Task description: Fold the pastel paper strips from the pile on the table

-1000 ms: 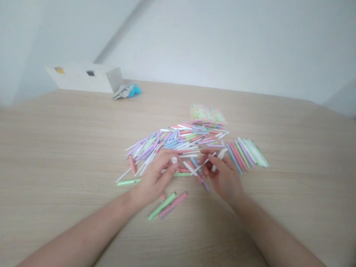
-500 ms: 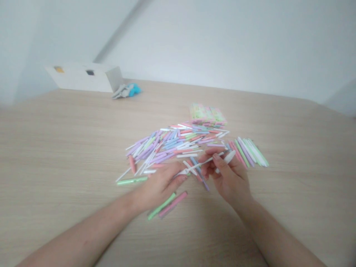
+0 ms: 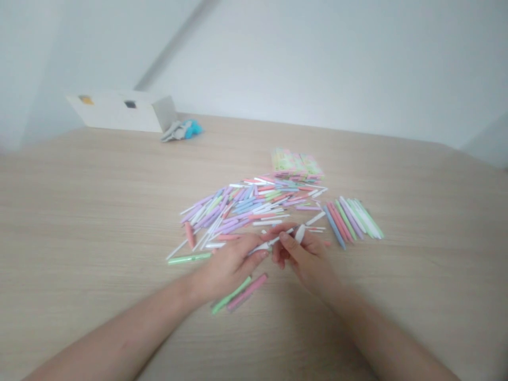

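Head view: what's in those hands, and why so close together?

— The left hand (image 3: 229, 263) has a narrow grip, pinching a white tube (image 3: 260, 248). The right hand (image 3: 308, 260) pinches a thin white rod (image 3: 278, 238), seemingly to keep the two in line.

And the white tapered piece (image 3: 300, 234)?

— Also in the right hand, perhaps to keep it handy.

The rest?

— Beyond them on the table (image 3: 436, 254), a loose heap of coloured pieces (image 3: 246, 203); at right, a row of pens (image 3: 351, 218), probably kept apart for tidiness.
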The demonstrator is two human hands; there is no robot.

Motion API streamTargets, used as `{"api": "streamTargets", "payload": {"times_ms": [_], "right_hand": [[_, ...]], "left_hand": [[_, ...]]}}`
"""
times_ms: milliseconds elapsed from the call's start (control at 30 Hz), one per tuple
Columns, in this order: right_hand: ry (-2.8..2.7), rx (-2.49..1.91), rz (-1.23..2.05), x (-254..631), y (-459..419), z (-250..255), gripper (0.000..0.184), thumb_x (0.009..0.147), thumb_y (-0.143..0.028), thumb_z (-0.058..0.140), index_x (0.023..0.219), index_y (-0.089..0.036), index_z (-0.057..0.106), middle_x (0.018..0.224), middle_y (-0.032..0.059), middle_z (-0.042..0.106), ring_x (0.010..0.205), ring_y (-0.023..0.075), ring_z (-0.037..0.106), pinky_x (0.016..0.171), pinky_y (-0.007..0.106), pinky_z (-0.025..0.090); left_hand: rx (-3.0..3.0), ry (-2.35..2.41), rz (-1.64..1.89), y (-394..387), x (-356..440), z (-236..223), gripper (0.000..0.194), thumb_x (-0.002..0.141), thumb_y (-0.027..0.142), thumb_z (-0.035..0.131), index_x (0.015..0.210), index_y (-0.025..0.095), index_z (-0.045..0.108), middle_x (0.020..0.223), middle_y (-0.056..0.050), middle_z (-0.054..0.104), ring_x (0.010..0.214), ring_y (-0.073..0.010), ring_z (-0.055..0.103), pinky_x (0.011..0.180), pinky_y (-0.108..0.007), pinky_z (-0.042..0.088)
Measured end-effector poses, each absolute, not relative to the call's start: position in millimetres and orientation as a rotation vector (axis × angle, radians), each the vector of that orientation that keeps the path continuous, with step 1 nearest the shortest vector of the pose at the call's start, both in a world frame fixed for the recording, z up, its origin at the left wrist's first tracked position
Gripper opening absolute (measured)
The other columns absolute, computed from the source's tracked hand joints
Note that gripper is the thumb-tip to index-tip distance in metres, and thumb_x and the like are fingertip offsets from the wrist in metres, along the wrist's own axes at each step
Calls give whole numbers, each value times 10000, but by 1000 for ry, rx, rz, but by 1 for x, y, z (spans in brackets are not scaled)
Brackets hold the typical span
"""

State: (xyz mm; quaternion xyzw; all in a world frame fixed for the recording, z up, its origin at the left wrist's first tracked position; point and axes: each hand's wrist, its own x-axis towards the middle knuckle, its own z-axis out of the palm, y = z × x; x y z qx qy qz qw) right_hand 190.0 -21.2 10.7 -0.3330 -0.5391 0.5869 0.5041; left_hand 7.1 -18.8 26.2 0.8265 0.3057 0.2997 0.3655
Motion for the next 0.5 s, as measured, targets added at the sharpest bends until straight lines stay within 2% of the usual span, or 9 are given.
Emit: {"api": "streamTargets", "payload": {"times_ms": [233,400,500], "right_hand": [[-1264,-855,1446,188,-17,5,193,866,-346,565,968,-209,655,584,-41,490,525,73,454,490,206,352],[-1079,-782,1547,191,-15,18,197,826,-335,612,964,-198,640,517,-83,319,446,55,291,405,181,266],[-1115,-815,1484,192,-15,19,143,808,-307,633,896,-194,618,508,-87,341,413,44,283,377,177,236]], "left_hand": [[2042,783,788,-16,7,24,253,955,223,355,1066,176,578,1023,-42,641,987,-157,571,910,-279,409],[2054,902,778,-17,6,21,255,948,249,382,1127,186,553,1047,-47,625,970,-162,568,860,-276,430],[2067,860,807,-17,6,21,287,950,239,376,1193,193,521,1119,-54,607,1047,-161,546,918,-281,412]]}}
